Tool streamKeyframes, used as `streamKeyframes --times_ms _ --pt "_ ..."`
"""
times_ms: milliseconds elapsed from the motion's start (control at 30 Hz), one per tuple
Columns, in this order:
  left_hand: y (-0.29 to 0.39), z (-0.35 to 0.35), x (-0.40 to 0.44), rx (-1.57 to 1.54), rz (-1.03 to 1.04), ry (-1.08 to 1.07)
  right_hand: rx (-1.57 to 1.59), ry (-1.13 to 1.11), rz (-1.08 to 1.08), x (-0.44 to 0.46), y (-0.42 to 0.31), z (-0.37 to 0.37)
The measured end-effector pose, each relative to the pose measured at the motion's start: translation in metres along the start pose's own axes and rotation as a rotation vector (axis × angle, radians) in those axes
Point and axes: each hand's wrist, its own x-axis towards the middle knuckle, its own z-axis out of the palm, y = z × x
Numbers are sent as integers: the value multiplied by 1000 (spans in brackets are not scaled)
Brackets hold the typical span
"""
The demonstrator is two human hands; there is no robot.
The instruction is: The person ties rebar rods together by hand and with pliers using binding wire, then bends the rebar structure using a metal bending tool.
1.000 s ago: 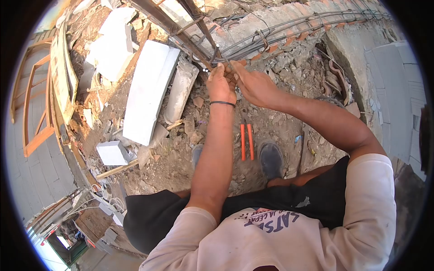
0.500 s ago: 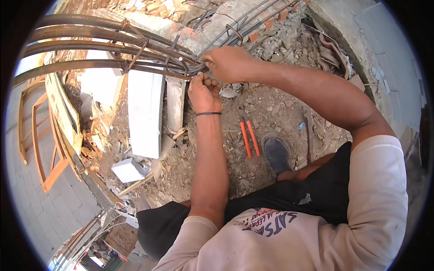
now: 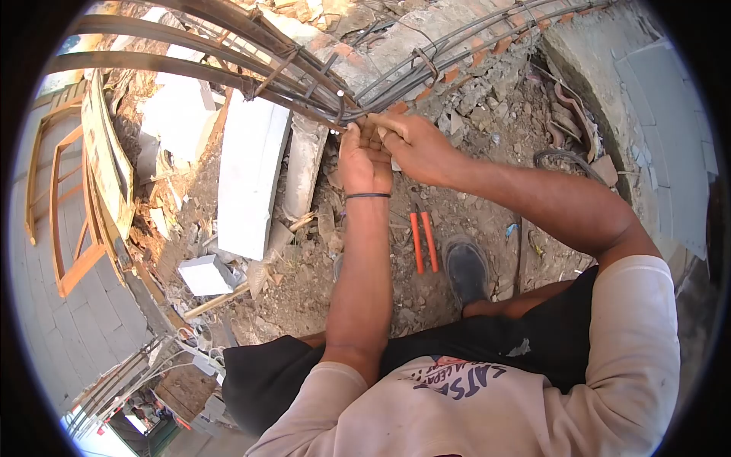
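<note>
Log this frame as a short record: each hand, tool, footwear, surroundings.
Left hand: half-curled, at the ends of rusty rebar
Right hand: close against the left; anything held is hidden
Tool: orange-handled pliers, lying on rubble-strewn dirt
Footwear: dark shoe, right of the pliers
Surroundings: white slab, left of the left forearm

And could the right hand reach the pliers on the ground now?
Probably yes: the pliers lie uncovered beside the right shoe, and nothing visible blocks the way. But the right hand appears busy near the metal bars.
</note>
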Motion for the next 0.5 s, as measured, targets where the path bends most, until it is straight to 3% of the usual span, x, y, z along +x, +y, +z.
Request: streamKeyframes --times_ms 133,200,233,300,400,500 --pt "1 -5 12 -116 -119 -29 -81 70 -78 -9 6 17" --pt "3 -9 15 -144 -135 -66 -202 216 -288 -12 14 28" --pt "5 -6 9 -154 -163 -70 -208 214 -295 -15 15 24" --pt "6 -5 3 -169 -190 -79 -393 -30 -140 -25 20 12" --pt "7 -8 2 -143 -153 -119 -593 -74 -179 -20 30 10" --pt "9 -8 2 -71 -118 -162 -540 -79 -147 -26 31 20"
